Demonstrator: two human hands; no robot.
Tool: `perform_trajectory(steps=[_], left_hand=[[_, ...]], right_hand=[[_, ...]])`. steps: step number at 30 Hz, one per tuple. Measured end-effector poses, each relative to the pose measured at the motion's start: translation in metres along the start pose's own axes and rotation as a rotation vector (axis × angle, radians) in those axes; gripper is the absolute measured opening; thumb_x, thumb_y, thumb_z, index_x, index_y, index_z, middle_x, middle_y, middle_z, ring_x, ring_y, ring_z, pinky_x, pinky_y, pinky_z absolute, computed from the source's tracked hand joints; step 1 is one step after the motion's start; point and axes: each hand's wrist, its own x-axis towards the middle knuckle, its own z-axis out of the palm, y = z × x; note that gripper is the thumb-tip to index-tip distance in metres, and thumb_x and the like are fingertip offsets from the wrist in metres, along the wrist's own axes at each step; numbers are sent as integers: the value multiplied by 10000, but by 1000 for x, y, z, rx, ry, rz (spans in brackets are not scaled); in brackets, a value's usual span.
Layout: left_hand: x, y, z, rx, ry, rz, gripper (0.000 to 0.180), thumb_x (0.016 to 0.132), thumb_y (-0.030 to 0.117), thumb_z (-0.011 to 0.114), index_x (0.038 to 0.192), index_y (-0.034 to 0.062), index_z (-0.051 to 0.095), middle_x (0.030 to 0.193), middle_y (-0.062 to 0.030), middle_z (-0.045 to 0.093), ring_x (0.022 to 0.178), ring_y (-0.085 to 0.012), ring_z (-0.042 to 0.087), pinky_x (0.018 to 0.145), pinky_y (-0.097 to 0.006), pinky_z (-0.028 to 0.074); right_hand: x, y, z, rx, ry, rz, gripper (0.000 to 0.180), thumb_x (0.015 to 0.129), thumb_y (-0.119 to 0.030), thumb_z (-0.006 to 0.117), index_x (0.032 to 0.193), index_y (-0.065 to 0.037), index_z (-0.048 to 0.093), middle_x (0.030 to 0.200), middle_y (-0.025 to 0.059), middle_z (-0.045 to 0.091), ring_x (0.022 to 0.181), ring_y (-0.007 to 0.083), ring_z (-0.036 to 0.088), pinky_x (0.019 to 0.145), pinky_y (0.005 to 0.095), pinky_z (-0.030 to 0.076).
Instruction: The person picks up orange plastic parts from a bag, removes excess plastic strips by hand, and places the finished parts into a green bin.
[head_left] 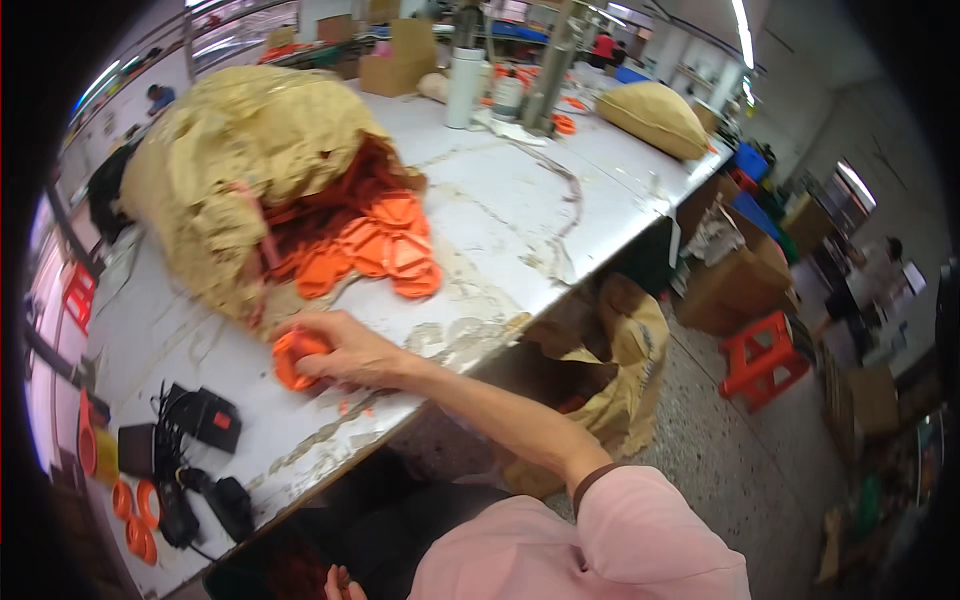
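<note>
My right hand (352,350) is closed around a round orange plastic part (290,358), just above the near side of the white worktable (490,180). Beyond it lies a big yellow woven sack (230,150) on its side. Its mouth faces right, and a heap of similar orange plastic parts (385,245) spills out onto the tabletop. Only some fingers of my left hand (344,584) show at the lower edge, below the table, so its grip cannot be made out.
Black adapters with cables (205,420), orange rings (146,503) and an orange-and-yellow tape dispenser (97,445) lie at near left. A white bottle (463,88) and a full sack (655,118) stand farther back. Right of the table are an open sack (635,350), cartons (735,280) and a red stool (765,360).
</note>
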Motion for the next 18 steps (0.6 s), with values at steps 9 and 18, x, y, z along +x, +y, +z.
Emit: perform_trajectory(steps=[9,18], left_hand=[[55,177,87,-253,2,442,568,889,41,500,1429,51,327,1379,-141,429,893,-143,571,773,-260,464],[139,190,110,-267,-33,370,450,929,175,584,1340,40,458,1046,-65,603,659,-67,551,557,-189,467]], right_hand=[[-26,-11,-10,149,-149,18,450,713,-51,597,1158,-1,556,822,36,605,576,87,529,479,228,455],[-8,21,-5,11,-133,-121,486,647,0,574,1128,58,555,882,114,634,831,174,602,717,269,493]])
